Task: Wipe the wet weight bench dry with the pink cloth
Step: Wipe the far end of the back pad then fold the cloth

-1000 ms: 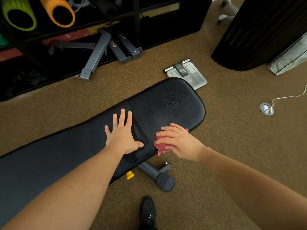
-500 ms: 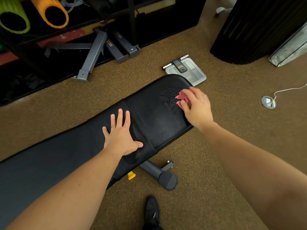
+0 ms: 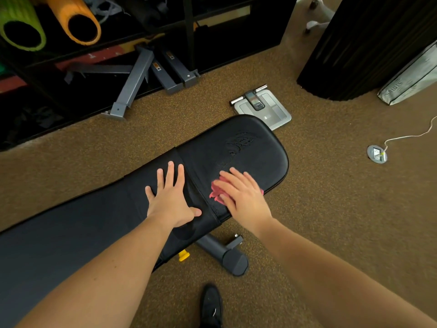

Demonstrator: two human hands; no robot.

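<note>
The black padded weight bench (image 3: 260, 152) runs from lower left to the middle of the view, with wet streaks around the embossed logo on its seat pad. My right hand (image 3: 241, 195) lies flat with spread fingers on the pink cloth (image 3: 216, 191), pressing it onto the near part of the seat pad. Most of the cloth is hidden under that hand. My left hand (image 3: 171, 197) rests flat on the back pad, just left of the gap between the two pads, fingers straight.
A grey bathroom scale (image 3: 264, 107) lies on the brown carpet beyond the bench end. Grey metal frame legs (image 3: 132, 84) jut from a dark shelf with green and orange foam rollers (image 3: 80, 22). A floor socket with white cable (image 3: 377, 153) is at right. My shoe (image 3: 210, 304) stands below.
My right hand slid the pink cloth up to the logo at the far end of the seat pad, then back down toward the near edge. The left hand stayed put.
</note>
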